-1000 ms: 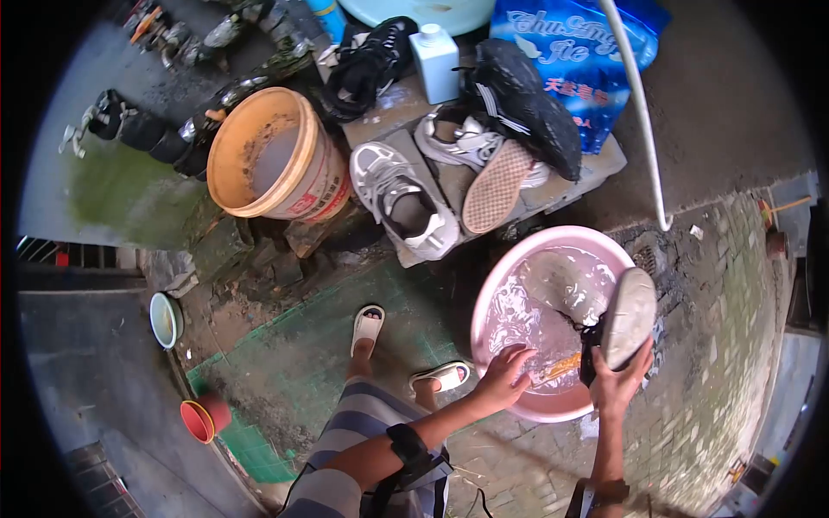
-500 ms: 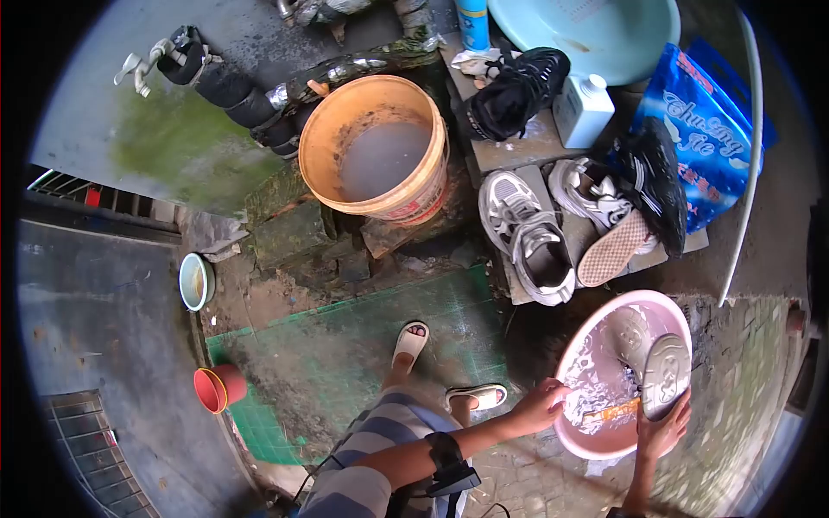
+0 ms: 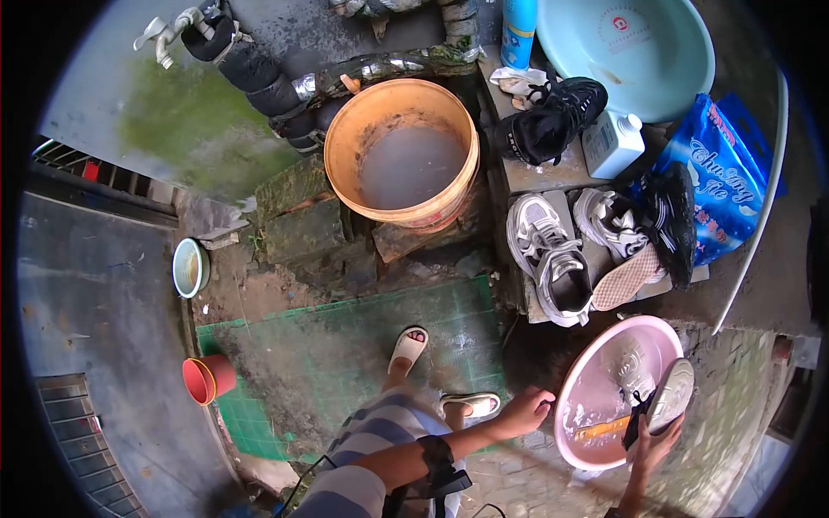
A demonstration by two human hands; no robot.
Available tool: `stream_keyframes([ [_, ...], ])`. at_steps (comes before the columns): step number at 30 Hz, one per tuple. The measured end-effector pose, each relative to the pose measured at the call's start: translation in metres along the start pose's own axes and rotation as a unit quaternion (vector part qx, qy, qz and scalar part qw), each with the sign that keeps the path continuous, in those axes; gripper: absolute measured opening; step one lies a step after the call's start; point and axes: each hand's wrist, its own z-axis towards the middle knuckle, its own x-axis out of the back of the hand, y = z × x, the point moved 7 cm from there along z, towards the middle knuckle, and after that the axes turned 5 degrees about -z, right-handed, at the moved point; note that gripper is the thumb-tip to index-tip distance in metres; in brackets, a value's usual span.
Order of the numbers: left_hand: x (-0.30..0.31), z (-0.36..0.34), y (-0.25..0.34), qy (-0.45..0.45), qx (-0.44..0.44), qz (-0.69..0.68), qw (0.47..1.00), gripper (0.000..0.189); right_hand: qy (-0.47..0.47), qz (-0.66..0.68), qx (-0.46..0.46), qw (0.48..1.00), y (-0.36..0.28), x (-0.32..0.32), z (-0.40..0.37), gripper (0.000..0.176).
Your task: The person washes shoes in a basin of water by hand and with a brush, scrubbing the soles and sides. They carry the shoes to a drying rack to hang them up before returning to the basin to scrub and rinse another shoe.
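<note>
1. The right hand (image 3: 654,442) grips a black shoe with a ridged, pale-grey rubber sole (image 3: 672,397), tilted over the basin's right side.
2. The left hand (image 3: 527,411), loosely curled and released, hovers just beside the rim.
3. The round, smooth pink plastic basin (image 3: 561,423) holds cloudy water, a pale patterned sole (image 3: 629,367) and a long, flat orange-yellow object (image 3: 603,427).
</note>
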Motion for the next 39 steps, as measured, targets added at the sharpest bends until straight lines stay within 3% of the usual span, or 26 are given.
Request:
stream_keyframes([
  [2, 0.001, -0.002, -0.001, -0.011, 0.0, -0.001, 1.0, 0.022, -0.054, -0.149, 0.003, 0.987, -0.019, 0.004, -0.001, 0.097],
  [4, 0.008, -0.001, 0.006, 0.044, -0.056, -0.023, 0.997, 0.019, -0.047, -0.153, -0.006, 0.987, -0.006, -0.003, 0.0, 0.101],
  [6, 0.007, -0.001, 0.005, 0.039, -0.047, -0.014, 0.998, 0.02, -0.054, -0.026, -0.055, 0.997, 0.007, -0.006, -0.004, 0.097],
  [7, 0.009, -0.002, 0.003, 0.035, -0.037, -0.002, 0.999, 0.02, -0.053, -0.112, -0.076, 0.989, -0.008, 0.004, -0.008, 0.096],
  [8, 0.011, -0.002, 0.001, 0.032, -0.027, 0.009, 0.999, 0.021, -0.052, -0.112, -0.075, 0.99, -0.002, 0.002, -0.01, 0.096],
  [11, 0.012, -0.005, 0.012, 0.008, -0.029, -0.026, 0.999, 0.024, 0.017, 0.114, -0.079, 0.99, 0.019, 0.012, -0.012, 0.079],
  [12, 0.014, -0.004, 0.021, -0.011, -0.027, -0.048, 0.998, 0.025, -0.019, 0.224, -0.21, 0.952, 0.003, 0.024, -0.017, 0.073],
  [14, 0.027, 0.0, 0.048, -0.028, -0.078, -0.072, 0.994, 0.036, -0.036, 0.459, -0.26, 0.848, -0.002, 0.028, -0.025, 0.068],
  [15, 0.037, 0.001, 0.077, -0.034, -0.148, -0.084, 0.985, 0.044, -0.014, 0.599, -0.382, 0.704, -0.029, 0.022, -0.03, 0.068],
  [16, 0.049, 0.001, 0.107, -0.041, -0.218, -0.095, 0.97, 0.052, -0.19, 0.701, -0.217, 0.652, -0.068, 0.031, -0.026, 0.07],
  [18, 0.085, 0.001, 0.161, -0.051, -0.278, -0.081, 0.956, 0.058, -0.091, 0.714, -0.315, 0.618, -0.129, 0.058, -0.037, 0.073],
  [19, 0.103, -0.007, 0.186, -0.066, -0.334, -0.066, 0.938, 0.065, -0.167, 0.733, -0.249, 0.611, -0.143, 0.056, -0.042, 0.074],
  [20, 0.125, -0.014, 0.2, -0.062, -0.338, -0.062, 0.937, 0.065, -0.075, 0.698, -0.295, 0.648, -0.16, 0.063, -0.048, 0.076],
  [22, 0.153, -0.037, 0.211, -0.168, -0.305, 0.038, 0.937, 0.067, -0.111, 0.724, -0.296, 0.613, -0.232, 0.06, -0.065, 0.082],
  [23, 0.173, -0.05, 0.214, -0.176, -0.293, 0.059, 0.938, 0.065, -0.112, 0.729, -0.293, 0.608, -0.248, 0.05, -0.074, 0.082],
  [26, 0.236, -0.095, 0.19, -0.146, -0.226, 0.123, 0.955, 0.054, -0.435, 0.709, -0.155, 0.532, -0.333, -0.01, -0.124, 0.082],
  [27, 0.258, -0.111, 0.182, -0.102, -0.213, 0.135, 0.962, 0.047, -0.461, 0.701, -0.17, 0.517, -0.381, -0.012, -0.134, 0.076],
  [28, 0.281, -0.127, 0.175, -0.059, -0.198, 0.145, 0.968, 0.04, -0.526, 0.742, -0.174, 0.377, -0.412, -0.038, -0.161, 0.066],
  [29, 0.305, -0.144, 0.165, -0.007, -0.15, 0.161, 0.975, 0.036, -0.563, 0.684, -0.195, 0.421, -0.447, -0.038, -0.177, 0.061],
  [30, 0.329, -0.159, 0.156, 0.044, -0.103, 0.177, 0.978, 0.031, -0.63, 0.691, -0.143, 0.325, -0.489, -0.058, -0.2, 0.063],
  [32, 0.371, -0.185, 0.15, 0.16, -0.033, 0.211, 0.964, 0.027, -0.721, 0.551, -0.2, 0.369, -0.561, -0.058, -0.228, 0.067],
  [34, 0.409, -0.19, 0.174, 0.266, -0.072, 0.325, 0.905, 0.02, -0.744, 0.572, -0.092, 0.332, -0.622, -0.053, -0.238, 0.07],
  [35, 0.427, -0.188, 0.174, 0.296, -0.06, 0.35, 0.886, 0.019, -0.739, 0.58, -0.02, 0.342, -0.637, -0.07, -0.245, 0.07],
  [36, 0.444, -0.186, 0.172, 0.325, -0.051, 0.374, 0.867, 0.018, -0.728, 0.585, 0.052, 0.352, -0.646, -0.09, -0.25, 0.07],
  [37, 0.461, -0.181, 0.166, 0.342, -0.052, 0.383, 0.857, 0.018, -0.724, 0.589, 0.044, 0.355, -0.64, -0.098, -0.251, 0.07],
  [39, 0.493, -0.173, 0.147, 0.37, -0.052, 0.407, 0.834, 0.018, -0.72, 0.537, 0.014, 0.44, -0.603, -0.119, -0.253, 0.069],
])
